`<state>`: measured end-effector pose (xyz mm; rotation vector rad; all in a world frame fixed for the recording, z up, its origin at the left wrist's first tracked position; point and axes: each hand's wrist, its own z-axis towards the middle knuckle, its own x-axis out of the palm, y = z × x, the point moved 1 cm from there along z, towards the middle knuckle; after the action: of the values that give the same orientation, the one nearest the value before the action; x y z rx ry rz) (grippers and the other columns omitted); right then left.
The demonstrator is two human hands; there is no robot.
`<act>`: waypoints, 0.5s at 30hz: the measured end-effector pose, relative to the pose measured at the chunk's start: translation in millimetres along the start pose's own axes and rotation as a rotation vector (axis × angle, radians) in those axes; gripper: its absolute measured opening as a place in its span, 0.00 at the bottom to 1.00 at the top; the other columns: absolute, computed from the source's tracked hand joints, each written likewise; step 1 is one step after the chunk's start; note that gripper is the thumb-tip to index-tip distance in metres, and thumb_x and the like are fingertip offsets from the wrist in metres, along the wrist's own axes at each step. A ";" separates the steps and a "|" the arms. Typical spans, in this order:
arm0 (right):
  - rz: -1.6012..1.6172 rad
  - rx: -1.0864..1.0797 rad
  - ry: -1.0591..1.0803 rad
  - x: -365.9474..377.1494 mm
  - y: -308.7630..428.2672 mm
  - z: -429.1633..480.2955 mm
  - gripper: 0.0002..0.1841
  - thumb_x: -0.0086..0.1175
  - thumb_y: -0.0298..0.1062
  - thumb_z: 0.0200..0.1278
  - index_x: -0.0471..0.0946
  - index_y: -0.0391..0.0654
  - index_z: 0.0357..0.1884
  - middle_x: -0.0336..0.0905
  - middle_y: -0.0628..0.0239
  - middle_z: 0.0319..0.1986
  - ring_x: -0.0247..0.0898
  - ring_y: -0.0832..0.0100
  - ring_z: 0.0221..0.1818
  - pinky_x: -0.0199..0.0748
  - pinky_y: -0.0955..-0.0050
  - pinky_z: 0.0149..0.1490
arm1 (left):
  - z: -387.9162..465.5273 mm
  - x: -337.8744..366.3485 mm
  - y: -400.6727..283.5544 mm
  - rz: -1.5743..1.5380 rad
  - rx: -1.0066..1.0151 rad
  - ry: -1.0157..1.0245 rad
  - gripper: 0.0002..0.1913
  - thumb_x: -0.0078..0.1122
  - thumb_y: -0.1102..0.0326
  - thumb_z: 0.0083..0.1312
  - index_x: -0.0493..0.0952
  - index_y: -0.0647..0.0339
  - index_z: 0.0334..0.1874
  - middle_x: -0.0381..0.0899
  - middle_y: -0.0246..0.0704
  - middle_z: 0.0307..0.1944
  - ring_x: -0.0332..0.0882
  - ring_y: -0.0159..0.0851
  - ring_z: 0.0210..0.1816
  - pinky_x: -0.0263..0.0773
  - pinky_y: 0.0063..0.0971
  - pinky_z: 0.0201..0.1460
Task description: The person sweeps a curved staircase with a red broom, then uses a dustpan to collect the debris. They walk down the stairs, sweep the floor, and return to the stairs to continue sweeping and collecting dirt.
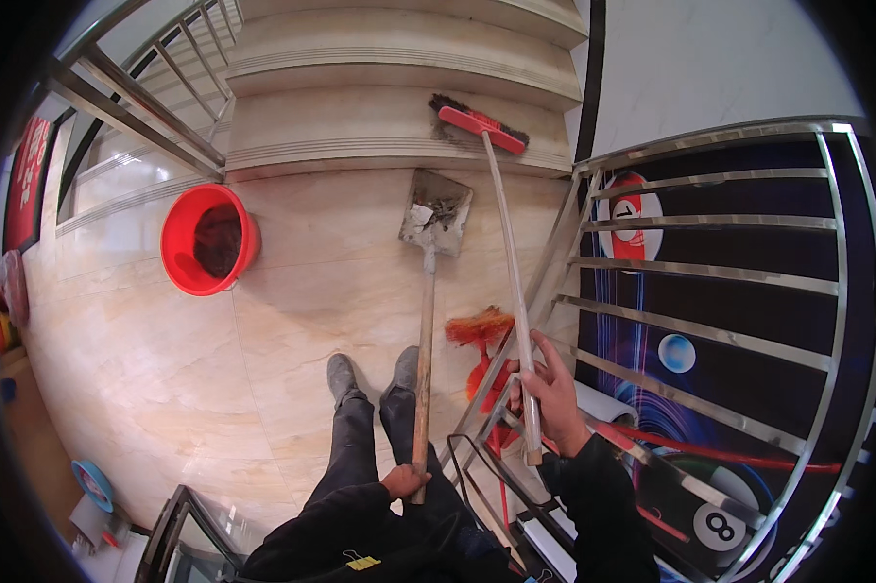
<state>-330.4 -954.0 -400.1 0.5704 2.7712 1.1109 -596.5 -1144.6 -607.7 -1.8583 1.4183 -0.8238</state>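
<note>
My left hand (406, 482) grips the wooden handle of a metal dustpan (445, 237), whose pan lies on the tiled floor at the foot of the stairs with grey debris (438, 210) in it. In my right hand (552, 397) is the pale pole of a push broom (483, 130). The broom's red head with dark bristles rests on the lowest step, up and to the right of the dustpan, with some dark dirt beside the bristles.
A red bucket (210, 239) holding a dark cloth stands on the left. Stairs (401, 109) rise ahead. A metal railing (707, 273) runs along the right, with red brushes (481, 328) near its foot. A glass-topped piece (190, 543) stands at lower left.
</note>
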 end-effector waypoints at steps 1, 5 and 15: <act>-0.010 -0.038 0.033 -1.6 4.7 -4.5 0.38 0.51 0.24 0.69 0.48 0.48 0.78 0.72 0.55 0.47 0.74 0.71 0.33 0.78 0.72 0.36 | 4.4 3.7 -6.4 -0.052 -0.031 0.024 0.21 0.46 0.48 0.75 0.81 0.58 0.47 0.81 0.52 0.37 0.83 0.56 0.36 0.79 0.47 0.36; 0.082 -0.123 0.111 -26.7 21.8 -18.7 0.34 0.48 0.22 0.65 0.56 0.41 0.75 0.71 0.51 0.52 0.77 0.67 0.39 0.81 0.70 0.41 | 30.1 15.5 -30.8 -0.566 -0.460 0.175 0.24 0.54 0.45 0.71 0.79 0.63 0.50 0.82 0.49 0.38 0.86 0.48 0.37 0.83 0.38 0.32; 0.258 -0.689 -0.051 -65.7 39.5 -12.0 0.24 0.53 0.34 0.64 0.70 0.42 0.62 0.75 0.48 0.50 0.74 0.60 0.52 0.69 0.64 0.60 | 124.0 70.8 -98.3 -0.842 -0.415 0.199 0.24 0.60 0.48 0.69 0.77 0.69 0.43 0.81 0.39 0.32 0.83 0.36 0.28 0.82 0.29 0.29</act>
<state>-260.3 -960.5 -367.2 0.8380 2.0891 1.9325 -426.9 -1178.4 -595.6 -2.8316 0.9203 -1.1878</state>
